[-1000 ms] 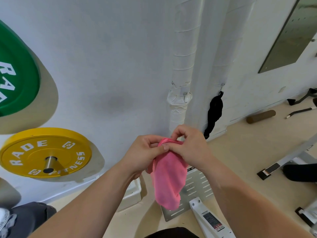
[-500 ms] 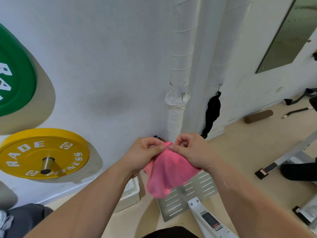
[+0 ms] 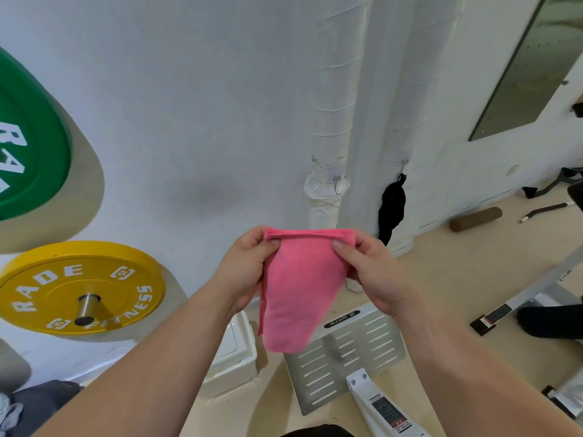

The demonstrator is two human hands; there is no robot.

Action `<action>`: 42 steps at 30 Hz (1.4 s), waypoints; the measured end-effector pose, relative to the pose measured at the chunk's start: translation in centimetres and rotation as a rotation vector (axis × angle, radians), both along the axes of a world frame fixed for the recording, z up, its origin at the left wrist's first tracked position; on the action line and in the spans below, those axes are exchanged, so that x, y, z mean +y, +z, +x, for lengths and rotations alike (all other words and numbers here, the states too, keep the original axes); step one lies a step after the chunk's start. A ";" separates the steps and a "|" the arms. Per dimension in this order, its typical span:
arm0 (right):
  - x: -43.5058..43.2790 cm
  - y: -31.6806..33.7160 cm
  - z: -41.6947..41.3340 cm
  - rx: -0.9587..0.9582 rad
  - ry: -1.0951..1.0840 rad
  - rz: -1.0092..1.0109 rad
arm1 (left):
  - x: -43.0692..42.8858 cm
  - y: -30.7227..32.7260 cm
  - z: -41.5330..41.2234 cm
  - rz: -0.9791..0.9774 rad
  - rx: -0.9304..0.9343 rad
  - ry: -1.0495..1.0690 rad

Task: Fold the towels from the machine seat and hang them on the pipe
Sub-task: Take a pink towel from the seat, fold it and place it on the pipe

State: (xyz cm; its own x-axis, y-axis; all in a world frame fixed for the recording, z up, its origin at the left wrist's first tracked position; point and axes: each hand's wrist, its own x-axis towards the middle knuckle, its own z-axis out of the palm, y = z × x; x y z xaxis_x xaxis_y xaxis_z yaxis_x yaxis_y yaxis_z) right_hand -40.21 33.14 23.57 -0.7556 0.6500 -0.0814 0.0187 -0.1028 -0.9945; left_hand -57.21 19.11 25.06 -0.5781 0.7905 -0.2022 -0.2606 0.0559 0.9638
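Nearest, two bare forearms (image 3: 151, 373) reaching up from the lower edge. At their ends, the left hand (image 3: 249, 266) and the right hand (image 3: 369, 272), level with each other and a little apart.

Between them, a pink towel (image 3: 299, 288), folded, its doubled top edge stretched flat from one hand to the other. Left hand: thumb and curled fingers pinching the towel's top left corner. Right hand: thumb on the front, fingers curled behind, pinching the top right corner. Below the two grips, the rest of the towel hanging free in the air, narrowing to a rounded lower end, touching nothing else; a loose edge trailing down its left side.

Beneath and behind, on the floor (image 3: 441, 279): a white box (image 3: 233, 357) to the left, a slotted plate (image 3: 347, 351) to the right, a white beam (image 3: 378, 402) with a label in front of that.

Farther back, just above the towel's top edge, a white wrapped pipe (image 3: 334, 121) running up the wall (image 3: 189, 89); a second pipe (image 3: 410, 105) just right of it. Right of both, a black bundle (image 3: 391, 206) hanging from a hook. On the wall to the left, a yellow disc (image 3: 79, 288) on a peg, a green disc (image 3: 28, 137) above it. Far right, a brown roller (image 3: 476, 219) on the floor by the wall, a mirror (image 3: 536, 67) above.
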 end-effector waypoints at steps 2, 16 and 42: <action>-0.4 0.7 -1.0 0.019 -0.050 0.050 | 0.3 0.1 0.4 0.047 -0.067 0.035; 0.4 -1.0 -0.2 -0.161 0.043 -0.068 | 2.4 -1.2 1.0 -0.098 -0.012 0.180; 1.6 -1.7 0.3 -0.063 -0.102 0.181 | 1.1 -0.1 -0.4 -0.149 0.433 0.019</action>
State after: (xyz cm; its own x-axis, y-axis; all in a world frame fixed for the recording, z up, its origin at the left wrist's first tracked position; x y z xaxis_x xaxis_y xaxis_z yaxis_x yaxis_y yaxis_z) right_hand -39.88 34.77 21.85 -0.6824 0.7310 -0.0013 0.0799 0.0728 -0.9941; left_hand -57.63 20.26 24.94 -0.6486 0.7596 -0.0493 0.1624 0.2014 0.9660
